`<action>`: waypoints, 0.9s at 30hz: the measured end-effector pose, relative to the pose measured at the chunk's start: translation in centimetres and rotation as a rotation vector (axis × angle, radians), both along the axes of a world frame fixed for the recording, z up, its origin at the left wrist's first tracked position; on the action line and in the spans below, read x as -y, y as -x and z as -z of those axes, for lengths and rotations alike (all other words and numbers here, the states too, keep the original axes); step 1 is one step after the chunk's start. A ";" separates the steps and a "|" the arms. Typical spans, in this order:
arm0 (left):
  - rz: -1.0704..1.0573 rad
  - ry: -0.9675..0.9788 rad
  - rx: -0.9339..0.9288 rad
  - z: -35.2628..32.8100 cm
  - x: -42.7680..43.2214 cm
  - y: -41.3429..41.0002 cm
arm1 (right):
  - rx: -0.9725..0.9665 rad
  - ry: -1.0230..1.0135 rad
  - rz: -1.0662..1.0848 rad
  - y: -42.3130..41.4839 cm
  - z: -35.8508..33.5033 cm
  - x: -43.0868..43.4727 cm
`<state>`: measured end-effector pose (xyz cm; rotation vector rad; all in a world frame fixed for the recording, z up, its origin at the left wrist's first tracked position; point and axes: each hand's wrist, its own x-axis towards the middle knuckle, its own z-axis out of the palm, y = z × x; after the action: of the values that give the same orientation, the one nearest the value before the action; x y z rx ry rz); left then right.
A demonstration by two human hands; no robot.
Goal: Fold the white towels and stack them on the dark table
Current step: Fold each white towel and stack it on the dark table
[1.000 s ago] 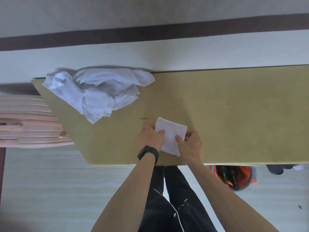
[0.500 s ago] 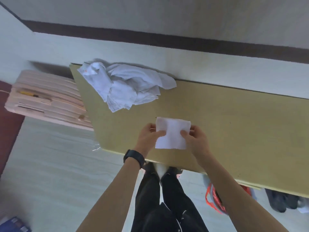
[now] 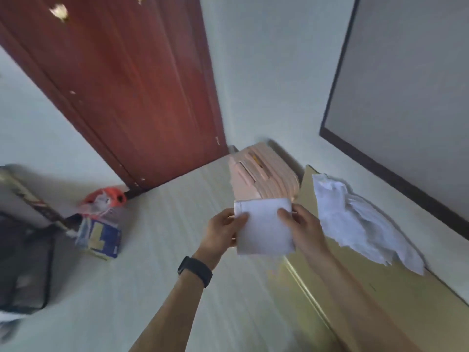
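Blue box [image 3: 100, 237]: on floor, left. Red-brown door [image 3: 132, 85]: behind. Left hand [image 3: 223, 232]: pinches left edge of folded white towel [image 3: 264, 224]. Right hand [image 3: 303, 224]: pinches right edge. Towel held in air beside yellow table [image 3: 406, 301]. Unfolded towel pile [image 3: 355, 219]: on table, right.

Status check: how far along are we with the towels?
Done: one white towel is folded into a rectangle. In hand: left hand and right hand both pinch it in the air, off the yellow table. Left: the crumpled towel pile on that table needs folding; no finished stack is in view.
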<state>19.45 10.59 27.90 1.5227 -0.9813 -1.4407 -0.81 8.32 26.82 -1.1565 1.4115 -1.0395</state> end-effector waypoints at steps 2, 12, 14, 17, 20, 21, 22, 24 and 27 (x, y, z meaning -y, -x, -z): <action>-0.102 0.060 -0.005 -2.0 -2.4 -5.9 | 0.005 0.040 -0.103 -6.5 -1.8 -0.2; -0.576 0.111 -0.006 -5.1 -21.1 -36.2 | 0.049 0.136 -0.566 -40.2 -4.9 -11.3; -0.656 0.108 -0.020 -5.5 -25.4 -41.4 | 0.052 0.135 -0.653 -46.7 -5.1 -14.1; -0.760 0.090 -0.046 -5.8 -31.4 -48.5 | 0.047 0.123 -0.785 -55.7 -5.1 -17.8; -0.873 0.076 -0.046 -5.8 -36.6 -54.7 | 0.049 0.106 -0.916 -63.9 -4.6 -21.1; -0.912 0.072 -0.041 -5.8 -38.0 -56.6 | 0.048 0.089 -0.961 -66.4 -4.6 -22.2; -0.950 0.065 -0.035 -5.6 -39.3 -58.7 | 0.057 0.070 -1.008 -69.0 -4.4 -23.3; -1.026 0.044 -0.016 -5.2 -41.3 -62.6 | 0.078 0.023 -1.095 -73.9 -3.9 -25.1; -1.133 0.016 0.015 -4.7 -43.3 -69.1 | 0.098 -0.061 -1.192 -81.4 -3.4 -27.0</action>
<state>88.60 53.86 32.57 1.6328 -0.0258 -0.5871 80.59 35.35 30.23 -1.5366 0.4534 -0.1807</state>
